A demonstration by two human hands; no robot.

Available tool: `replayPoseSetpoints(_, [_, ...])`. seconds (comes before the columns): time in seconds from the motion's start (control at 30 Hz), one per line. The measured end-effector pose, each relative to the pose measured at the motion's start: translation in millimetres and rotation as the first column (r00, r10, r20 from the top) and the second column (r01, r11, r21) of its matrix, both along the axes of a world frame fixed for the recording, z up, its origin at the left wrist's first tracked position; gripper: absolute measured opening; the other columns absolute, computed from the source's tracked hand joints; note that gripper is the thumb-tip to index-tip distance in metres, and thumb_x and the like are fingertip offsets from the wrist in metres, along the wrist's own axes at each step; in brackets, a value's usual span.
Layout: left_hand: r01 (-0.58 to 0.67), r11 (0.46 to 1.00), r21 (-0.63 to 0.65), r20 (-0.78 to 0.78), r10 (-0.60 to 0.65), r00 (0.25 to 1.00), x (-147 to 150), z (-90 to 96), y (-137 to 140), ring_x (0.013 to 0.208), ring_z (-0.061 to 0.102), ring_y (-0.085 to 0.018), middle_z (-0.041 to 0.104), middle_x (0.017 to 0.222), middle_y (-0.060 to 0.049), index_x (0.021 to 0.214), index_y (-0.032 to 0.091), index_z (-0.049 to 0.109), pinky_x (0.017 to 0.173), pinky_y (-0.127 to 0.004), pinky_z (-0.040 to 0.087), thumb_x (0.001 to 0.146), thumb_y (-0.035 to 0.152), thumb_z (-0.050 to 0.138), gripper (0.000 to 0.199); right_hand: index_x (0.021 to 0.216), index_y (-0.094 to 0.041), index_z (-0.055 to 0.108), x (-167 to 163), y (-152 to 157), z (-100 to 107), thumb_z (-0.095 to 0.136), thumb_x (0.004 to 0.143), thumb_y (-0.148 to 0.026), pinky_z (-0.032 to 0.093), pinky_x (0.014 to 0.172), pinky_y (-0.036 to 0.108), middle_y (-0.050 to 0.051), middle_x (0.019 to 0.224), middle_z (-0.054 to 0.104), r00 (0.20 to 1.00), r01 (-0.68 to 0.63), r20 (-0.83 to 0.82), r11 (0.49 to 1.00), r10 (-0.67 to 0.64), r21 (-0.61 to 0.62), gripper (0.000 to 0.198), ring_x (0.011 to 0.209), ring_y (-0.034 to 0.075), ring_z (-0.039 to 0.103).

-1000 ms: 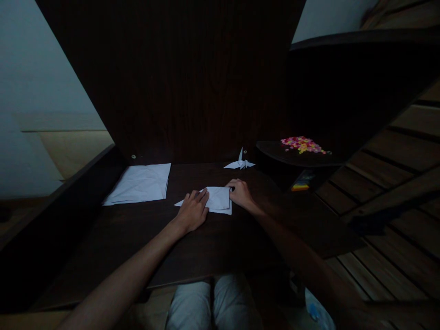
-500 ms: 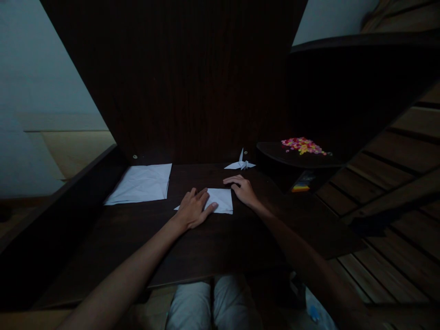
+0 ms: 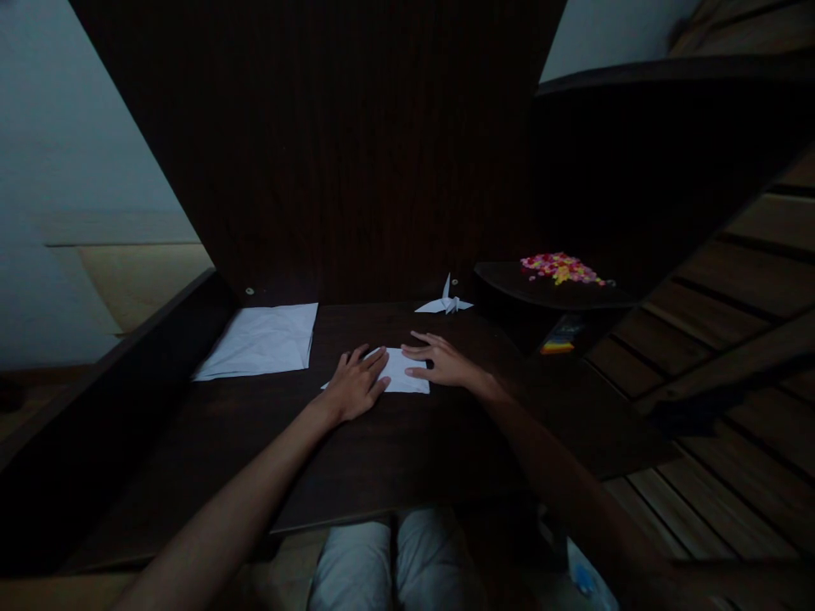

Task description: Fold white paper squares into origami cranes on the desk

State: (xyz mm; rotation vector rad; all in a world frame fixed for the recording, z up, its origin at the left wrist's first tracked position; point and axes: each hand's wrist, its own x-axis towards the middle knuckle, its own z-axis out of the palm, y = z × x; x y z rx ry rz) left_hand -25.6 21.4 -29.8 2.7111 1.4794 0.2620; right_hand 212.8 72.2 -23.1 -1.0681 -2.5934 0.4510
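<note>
A small folded sheet of white paper (image 3: 398,373) lies flat on the dark wooden desk, with a pointed tip showing past my left hand. My left hand (image 3: 354,386) rests on its left part, fingers stretched out and spread. Over its right part, my right hand (image 3: 442,361) lies with fingers extended and apart, fingertips on or just above the paper. Some of the paper is hidden under both hands. Behind them, near the back panel, stands a folded white paper crane (image 3: 446,301).
Larger white paper sheets (image 3: 264,339) lie in a stack at the back left. At the right, a low rounded shelf (image 3: 509,284) holds a pile of small pink and yellow pieces (image 3: 564,268), with a colourful item (image 3: 559,346) beneath it. A raised side board (image 3: 127,356) edges the desk's left.
My right hand has moved left and down from beyond the paper's upper right corner onto its right part. My left hand stays on the left part, its thumb drawn back toward the left.
</note>
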Motion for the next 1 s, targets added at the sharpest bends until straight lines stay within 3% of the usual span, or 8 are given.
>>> replayPoseSetpoints(0.13, [0.037,0.994,-0.105,-0.03,-0.041,0.999,-8,2.7,3,0.141,0.012,-0.033,0.022,0.154,-0.001,0.147,0.025,0.023,0.11,-0.055,0.016,0.094,0.052,0.022,0.06,0.132,-0.027,0.05,12,4,8,0.058,0.078,-0.059,0.012,0.114,0.053,0.003,0.141,0.046,0.997,-0.009,0.077,0.998,0.014,-0.061,0.063,0.142,0.028,0.016])
replayPoseSetpoints(0.27, [0.055,0.986,-0.156,-0.043,-0.063,0.997,-12,5.8,4,0.143,0.006,-0.032,0.017,0.155,-0.002,0.148,0.025,0.017,0.112,-0.055,0.009,0.093,0.056,0.022,0.063,0.135,-0.025,0.046,21,6,9,0.064,0.067,-0.066,0.011,0.114,0.054,0.006,0.147,0.036,0.995,0.008,0.102,0.996,0.001,-0.088,0.081,0.143,0.031,0.01])
replayPoseSetpoints(0.6, [0.081,0.99,-0.117,0.012,-0.08,0.997,-14,4.3,7,0.141,0.017,-0.032,0.024,0.153,-0.008,0.148,0.022,0.018,0.112,-0.053,0.015,0.091,0.056,0.033,0.068,0.135,-0.027,0.047,24,7,2,0.077,0.05,-0.063,0.016,0.112,0.057,0.009,0.151,0.028,0.998,0.052,0.036,0.99,-0.047,-0.135,0.097,0.142,0.036,0.012])
replayPoseSetpoints(0.87, [0.045,0.992,-0.119,0.032,-0.042,0.999,-12,5.0,6,0.142,0.013,-0.03,0.014,0.154,-0.017,0.149,0.011,0.001,0.113,-0.048,0.014,0.089,0.057,0.035,0.083,0.136,-0.028,0.045,18,4,2,0.08,0.047,-0.061,0.012,0.112,0.058,0.008,0.153,0.023,1.0,0.03,-0.002,0.984,-0.031,-0.174,0.101,0.142,0.037,0.008])
replayPoseSetpoints(1.0, [0.055,0.994,-0.095,0.051,-0.05,0.997,-13,3.8,6,0.142,0.012,-0.03,0.016,0.154,-0.015,0.149,0.014,0.01,0.112,-0.051,0.016,0.089,0.057,0.036,0.078,0.134,-0.026,0.048,14,5,-2,0.078,0.052,-0.061,0.014,0.112,0.057,0.01,0.151,0.029,0.997,0.066,-0.021,0.985,-0.07,-0.163,0.094,0.142,0.036,0.013])
